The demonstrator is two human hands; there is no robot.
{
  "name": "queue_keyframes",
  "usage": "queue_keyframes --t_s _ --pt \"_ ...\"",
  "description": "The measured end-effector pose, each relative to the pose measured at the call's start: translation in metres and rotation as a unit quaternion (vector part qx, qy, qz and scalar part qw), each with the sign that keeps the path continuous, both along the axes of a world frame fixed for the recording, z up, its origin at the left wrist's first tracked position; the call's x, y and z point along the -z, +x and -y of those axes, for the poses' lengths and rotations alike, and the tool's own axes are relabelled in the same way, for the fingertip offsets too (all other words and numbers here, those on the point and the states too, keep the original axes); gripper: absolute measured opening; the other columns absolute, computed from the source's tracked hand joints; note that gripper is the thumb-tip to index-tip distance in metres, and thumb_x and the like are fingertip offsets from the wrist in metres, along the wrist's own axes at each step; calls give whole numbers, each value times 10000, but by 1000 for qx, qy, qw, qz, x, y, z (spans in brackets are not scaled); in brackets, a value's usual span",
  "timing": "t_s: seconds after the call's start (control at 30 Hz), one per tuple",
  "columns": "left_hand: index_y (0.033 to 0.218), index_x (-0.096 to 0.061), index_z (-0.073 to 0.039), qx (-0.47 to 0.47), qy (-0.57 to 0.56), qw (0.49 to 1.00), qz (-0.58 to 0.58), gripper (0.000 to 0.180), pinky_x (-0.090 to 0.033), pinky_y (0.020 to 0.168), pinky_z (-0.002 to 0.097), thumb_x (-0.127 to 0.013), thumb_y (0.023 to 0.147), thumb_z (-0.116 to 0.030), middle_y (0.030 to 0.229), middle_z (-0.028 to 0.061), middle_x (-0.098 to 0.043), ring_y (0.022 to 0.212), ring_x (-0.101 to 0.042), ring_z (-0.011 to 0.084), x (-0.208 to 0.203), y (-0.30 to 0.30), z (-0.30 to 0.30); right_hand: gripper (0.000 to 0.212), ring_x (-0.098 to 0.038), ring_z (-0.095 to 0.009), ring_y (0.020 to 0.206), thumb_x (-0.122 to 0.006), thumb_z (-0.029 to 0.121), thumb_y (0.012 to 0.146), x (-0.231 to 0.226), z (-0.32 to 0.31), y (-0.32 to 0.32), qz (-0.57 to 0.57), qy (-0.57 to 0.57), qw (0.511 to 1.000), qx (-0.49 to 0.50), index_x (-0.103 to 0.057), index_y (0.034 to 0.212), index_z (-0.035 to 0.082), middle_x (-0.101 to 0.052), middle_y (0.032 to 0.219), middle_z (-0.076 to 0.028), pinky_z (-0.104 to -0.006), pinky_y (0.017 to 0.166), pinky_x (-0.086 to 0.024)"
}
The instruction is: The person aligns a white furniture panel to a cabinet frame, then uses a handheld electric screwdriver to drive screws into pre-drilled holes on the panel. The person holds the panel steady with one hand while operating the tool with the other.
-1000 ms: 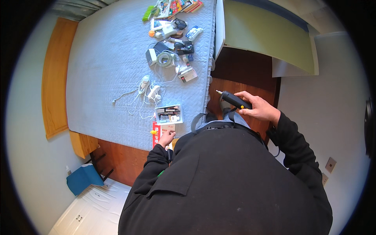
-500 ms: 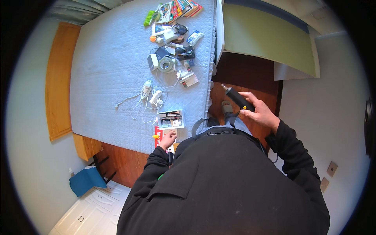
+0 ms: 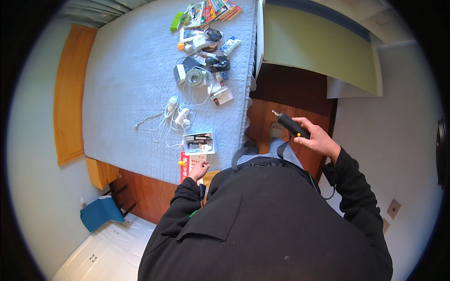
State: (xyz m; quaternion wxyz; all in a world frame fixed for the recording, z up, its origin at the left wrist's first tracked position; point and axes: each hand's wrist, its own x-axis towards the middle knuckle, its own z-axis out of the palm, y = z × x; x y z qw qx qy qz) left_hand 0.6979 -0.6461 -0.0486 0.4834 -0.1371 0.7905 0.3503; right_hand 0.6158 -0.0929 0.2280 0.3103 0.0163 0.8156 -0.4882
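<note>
My right hand (image 3: 321, 141) is wrapped round a black cylindrical electric screwdriver (image 3: 291, 126) with a metal tip and a yellow button. It is held above the floor to the right of the bed, tip toward the upper left. My left hand (image 3: 199, 171) rests low over the bed's near edge with its fingers curled together. What they hold, if anything, cannot be made out. Under and beside it lie a red book (image 3: 183, 175) and a pale printed sheet (image 3: 197, 158). A small yellow object (image 3: 182, 163) lies on the book. Just beyond stands a light box (image 3: 214, 143) of small items.
On the quilted bed (image 3: 122, 89), white cables with plugs (image 3: 171, 107), a coil of cable (image 3: 195, 77), small boxes (image 3: 222, 97), a green brush (image 3: 176, 21) and fanned books (image 3: 220, 11) lie along the right side. A green-topped desk (image 3: 318, 37) stands at the far right.
My right hand and the screwdriver have shifted slightly right and down. My left hand stays beside the red book. The whole view has moved a little.
</note>
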Motion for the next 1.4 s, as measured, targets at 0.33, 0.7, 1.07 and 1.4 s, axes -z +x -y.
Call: queue_keyframes --t_s 0.33,0.7,1.07,1.4 --pt "1270 -668 4 -7 -29 999 -21 454 -571 878 363 -661 993 -355 1089 176 -756 979 -737 263 -28 33 -79 596 -697 -370 1016 -738 249 902 24 -74 -2 17 10 991 -129 -494 1432 127 -692 1076 -206 -437 933 -525" --pt "1283 -645 3 -52 9 998 -35 430 -550 772 327 -670 995 -315 963 109 -733 831 -678 180 -44 46 -197 587 -713 -356 1005 -740 215 868 31 -172 -2 2 -21 992 -124 -516 1398 98 -723 1053 -180 -419 905 -530" --pt "1281 -653 -4 -40 -44 998 -36 450 -553 908 369 -649 994 -350 1126 176 -750 1036 -724 273 -51 68 -238 599 -695 -386 1007 -723 214 861 45 -205 -5 -29 -24 988 -149 -512 1409 97 -693 1069 -212 -421 905 -523" --pt "1267 -652 20 -72 -6 996 -50 465 -543 936 365 -656 985 -349 1157 183 -735 1058 -709 273 -52 80 -255 612 -693 -388 1033 -739 199 856 44 -210 -14 -27 -25 985 -169 -514 1415 93 -690 1123 -210 -423 924 -522"
